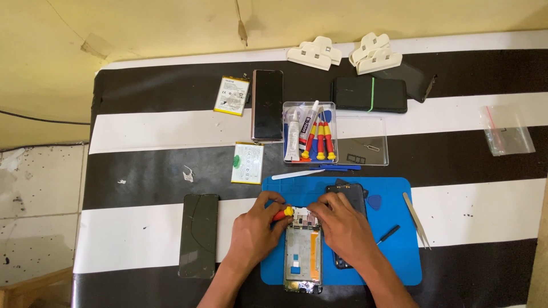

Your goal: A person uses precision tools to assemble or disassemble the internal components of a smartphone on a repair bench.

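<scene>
Gripping a red-and-yellow screwdriver (282, 214), left hand (254, 231); right hand (342, 225) pressing the opened phone frame (303, 256), fingers curled; blue mat (399, 251), metal tweezers (416, 219) beside.

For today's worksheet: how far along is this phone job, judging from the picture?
Done: the opened phone lies backless, with a battery beside the blue mat. In hand: the left hand holds a screwdriver at its top; the right hand steadies it. Left: closing it.
</scene>
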